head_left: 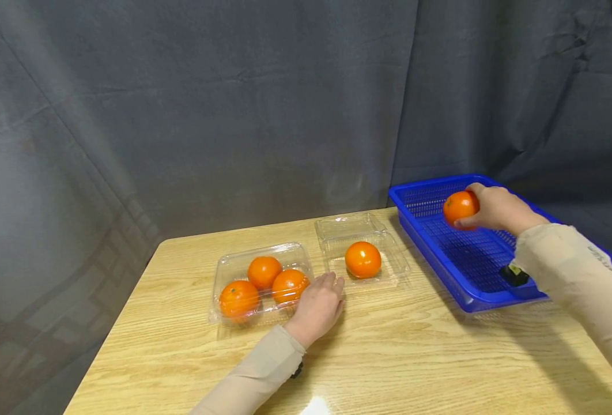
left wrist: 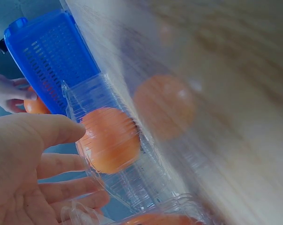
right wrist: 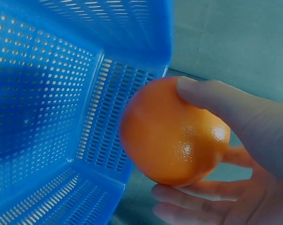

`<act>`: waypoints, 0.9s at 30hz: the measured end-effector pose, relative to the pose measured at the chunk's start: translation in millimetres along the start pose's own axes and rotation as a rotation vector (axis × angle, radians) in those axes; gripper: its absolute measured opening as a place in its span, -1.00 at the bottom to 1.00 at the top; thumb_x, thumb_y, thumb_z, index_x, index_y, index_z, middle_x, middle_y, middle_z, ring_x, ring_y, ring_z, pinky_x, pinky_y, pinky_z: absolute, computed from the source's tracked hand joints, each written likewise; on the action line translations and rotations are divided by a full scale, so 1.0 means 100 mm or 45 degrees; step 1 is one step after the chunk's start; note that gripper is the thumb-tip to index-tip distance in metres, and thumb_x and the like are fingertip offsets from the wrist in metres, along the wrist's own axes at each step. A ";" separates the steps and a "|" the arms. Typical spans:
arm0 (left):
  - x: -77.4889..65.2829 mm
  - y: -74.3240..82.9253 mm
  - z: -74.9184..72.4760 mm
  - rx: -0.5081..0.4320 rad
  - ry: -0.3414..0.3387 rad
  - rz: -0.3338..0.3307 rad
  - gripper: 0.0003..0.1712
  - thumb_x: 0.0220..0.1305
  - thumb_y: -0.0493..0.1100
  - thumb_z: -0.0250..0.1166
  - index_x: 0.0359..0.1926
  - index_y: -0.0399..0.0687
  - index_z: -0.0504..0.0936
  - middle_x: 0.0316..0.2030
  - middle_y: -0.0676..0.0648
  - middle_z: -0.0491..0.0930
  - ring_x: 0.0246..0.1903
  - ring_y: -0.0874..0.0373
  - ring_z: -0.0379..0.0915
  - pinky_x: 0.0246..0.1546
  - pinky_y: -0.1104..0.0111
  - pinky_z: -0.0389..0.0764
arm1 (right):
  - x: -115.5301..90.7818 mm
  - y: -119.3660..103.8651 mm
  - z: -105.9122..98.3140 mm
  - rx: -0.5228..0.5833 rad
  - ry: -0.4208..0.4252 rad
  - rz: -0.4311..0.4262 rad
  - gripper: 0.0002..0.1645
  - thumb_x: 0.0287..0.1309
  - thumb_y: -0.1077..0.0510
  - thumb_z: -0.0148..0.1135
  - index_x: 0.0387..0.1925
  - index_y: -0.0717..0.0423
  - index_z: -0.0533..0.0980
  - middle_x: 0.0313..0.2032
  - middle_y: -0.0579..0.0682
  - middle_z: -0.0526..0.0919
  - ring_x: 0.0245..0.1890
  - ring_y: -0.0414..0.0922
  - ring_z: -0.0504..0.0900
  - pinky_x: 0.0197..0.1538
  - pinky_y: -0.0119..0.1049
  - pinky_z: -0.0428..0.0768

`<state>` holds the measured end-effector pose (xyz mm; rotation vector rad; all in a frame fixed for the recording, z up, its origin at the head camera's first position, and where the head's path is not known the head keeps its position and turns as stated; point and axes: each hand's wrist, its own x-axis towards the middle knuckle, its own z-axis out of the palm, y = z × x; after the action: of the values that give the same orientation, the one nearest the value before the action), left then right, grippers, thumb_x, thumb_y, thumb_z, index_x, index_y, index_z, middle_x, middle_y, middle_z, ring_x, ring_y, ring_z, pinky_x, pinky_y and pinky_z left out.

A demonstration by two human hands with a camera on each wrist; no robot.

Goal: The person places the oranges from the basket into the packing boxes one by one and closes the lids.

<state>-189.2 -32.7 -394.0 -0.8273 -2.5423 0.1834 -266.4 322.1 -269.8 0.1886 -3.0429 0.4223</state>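
Observation:
Over the blue basket [head_left: 430,253], my right hand [head_left: 498,208] grips an orange [head_left: 459,208], thumb on one side and fingers on the other, as the right wrist view also shows. My left hand [head_left: 318,305] lies between two clear plastic boxes, its fingers extended and holding nothing. It is beside the right edge of the left clear box [head_left: 228,268], which contains three oranges [head_left: 264,272]; whether it touches that box is hard to tell. The other clear box [head_left: 332,245] has its lid folded back and one orange [head_left: 363,259] inside, near the left fingertips.
The boxes rest on a wooden table [head_left: 415,357], with the basket at its right side. A dark object [head_left: 513,275] shows at the basket's near end, partly behind the right sleeve. Grey cloth [head_left: 264,115] hangs behind the table.

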 end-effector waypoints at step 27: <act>0.00 0.01 0.01 0.013 0.014 0.003 -0.49 0.14 0.01 0.31 0.08 -0.11 0.56 0.03 -0.13 0.60 0.02 0.08 0.56 0.10 0.33 0.56 | -0.05 -0.26 -0.02 0.027 0.196 -0.048 -0.03 -0.05 -0.06 0.37 0.20 0.45 0.15 -0.10 0.49 0.43 -0.19 0.31 0.41 -0.13 0.20 0.48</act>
<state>-189.4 -31.7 -394.9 -0.8247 -2.5280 0.1921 -258.2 297.9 -261.2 0.2038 -2.8802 0.4449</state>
